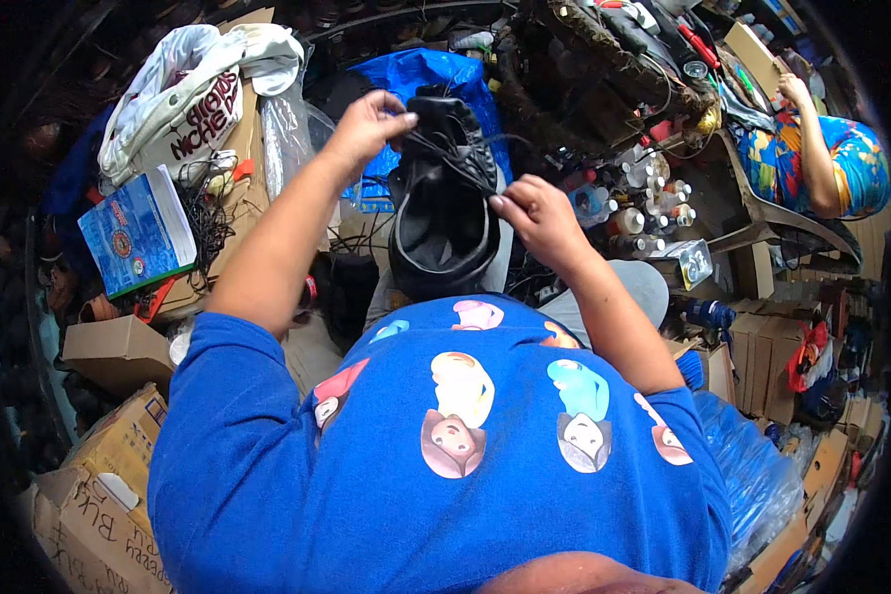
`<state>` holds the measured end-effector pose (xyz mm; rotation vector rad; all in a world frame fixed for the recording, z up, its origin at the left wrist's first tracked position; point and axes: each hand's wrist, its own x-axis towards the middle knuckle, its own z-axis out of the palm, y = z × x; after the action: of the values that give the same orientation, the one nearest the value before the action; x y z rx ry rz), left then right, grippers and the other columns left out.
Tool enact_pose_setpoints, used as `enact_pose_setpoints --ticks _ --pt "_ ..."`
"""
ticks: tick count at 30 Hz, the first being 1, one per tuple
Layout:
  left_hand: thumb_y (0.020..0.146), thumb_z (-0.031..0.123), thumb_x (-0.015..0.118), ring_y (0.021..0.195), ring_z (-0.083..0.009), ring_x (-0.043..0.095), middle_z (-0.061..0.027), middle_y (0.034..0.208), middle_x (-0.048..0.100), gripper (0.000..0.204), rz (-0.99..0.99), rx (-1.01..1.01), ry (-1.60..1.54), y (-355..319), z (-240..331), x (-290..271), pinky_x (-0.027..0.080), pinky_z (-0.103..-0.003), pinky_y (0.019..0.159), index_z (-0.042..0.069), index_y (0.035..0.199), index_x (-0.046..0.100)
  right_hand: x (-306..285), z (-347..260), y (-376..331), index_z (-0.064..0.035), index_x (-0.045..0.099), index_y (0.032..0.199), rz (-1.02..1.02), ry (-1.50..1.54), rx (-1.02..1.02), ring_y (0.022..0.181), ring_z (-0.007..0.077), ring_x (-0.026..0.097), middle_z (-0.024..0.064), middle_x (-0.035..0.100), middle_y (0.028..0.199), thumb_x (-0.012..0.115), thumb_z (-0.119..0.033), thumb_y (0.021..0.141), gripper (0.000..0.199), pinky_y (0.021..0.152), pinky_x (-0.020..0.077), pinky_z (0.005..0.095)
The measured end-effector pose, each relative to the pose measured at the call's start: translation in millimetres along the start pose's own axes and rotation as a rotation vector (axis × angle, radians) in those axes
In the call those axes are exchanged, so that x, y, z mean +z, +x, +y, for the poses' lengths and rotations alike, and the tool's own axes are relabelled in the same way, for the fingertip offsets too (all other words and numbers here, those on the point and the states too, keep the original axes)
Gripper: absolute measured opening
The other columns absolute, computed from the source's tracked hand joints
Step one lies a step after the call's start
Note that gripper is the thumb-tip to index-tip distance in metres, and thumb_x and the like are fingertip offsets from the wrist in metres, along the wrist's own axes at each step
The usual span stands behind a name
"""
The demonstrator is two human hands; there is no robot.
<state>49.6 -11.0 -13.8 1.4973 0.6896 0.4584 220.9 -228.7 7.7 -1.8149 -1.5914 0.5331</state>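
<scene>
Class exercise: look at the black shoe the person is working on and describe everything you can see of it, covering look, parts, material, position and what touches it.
The black shoe looks like smooth, slightly shiny leather or a leather-like material. It rests on the person's lap with its dark opening toward the camera and the toe pointing away. Thin black laces cross its upper part, and one strand runs out to the right. The left hand pinches at the laced top of the shoe; the right hand touches its right edge. Its sole is hidden.
</scene>
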Motion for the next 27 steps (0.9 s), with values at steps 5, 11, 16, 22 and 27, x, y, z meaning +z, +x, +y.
enact_pose_setpoints --ticks 5,11,16,22,27 --pt "0.086 0.039 0.059 0.082 -0.0113 0.054 0.0014 0.095 0.062 0.039 0.131 -0.374 -0.243 -25 -31 8 0.04 -0.026 0.071 0.012 0.114 0.056 -16 31 -5 -0.0047 0.062 0.107 0.105 0.38 0.112 0.087 0.0154 0.054 0.01 0.053 0.1 0.068 -0.028 0.08 0.036 0.074 0.0457 0.0292" --pt "0.077 0.036 0.069 0.095 -0.0168 0.058 -0.0064 0.107 0.06 0.056 -0.13 -0.228 -0.278 -37 0 66 0.044 -0.032 0.088 0.006 0.12 0.049 -25 11 43 -0.0061 0.054 0.12 0.298 0.148 -0.003 0.098 0.0195 0.055 0.0148 0.053 0.111 0.07 -0.034 0.076 0.054 0.084 0.0456 0.0313" --pt "0.064 0.038 0.078 0.09 -0.0241 0.059 -0.0155 0.101 0.061 0.06 0.037 0.128 0.074 -35 4 86 0.045 -0.035 0.085 -0.001 0.105 0.056 -31 15 53 -0.0005 0.061 0.102 0.221 0.384 0.1 0.073 0.0077 0.057 0.0059 0.065 0.079 0.067 -0.02 0.081 0.03 0.07 0.0464 0.0227" --pt "0.07 0.019 0.076 0.078 -0.0154 0.063 -0.0088 0.092 0.066 0.043 -0.1 0.148 0.348 -26 -8 98 0.049 -0.028 0.075 -0.001 0.103 0.059 -34 58 43 0.0009 0.061 0.106 0.066 0.975 0.387 0.086 0.0105 0.059 0.0042 0.065 0.096 0.062 -0.027 0.087 0.034 0.08 0.045 0.0248" --pt "0.071 0.019 0.076 0.08 -0.0119 0.062 -0.0082 0.094 0.066 0.045 -0.154 -0.007 0.16 -18 -14 98 0.049 -0.026 0.075 -0.001 0.106 0.056 -27 49 43 0.001 0.058 0.11 0.185 0.889 0.226 0.091 0.0116 0.058 0.0056 0.063 0.102 0.063 -0.021 0.086 0.033 0.085 0.0434 0.0265"
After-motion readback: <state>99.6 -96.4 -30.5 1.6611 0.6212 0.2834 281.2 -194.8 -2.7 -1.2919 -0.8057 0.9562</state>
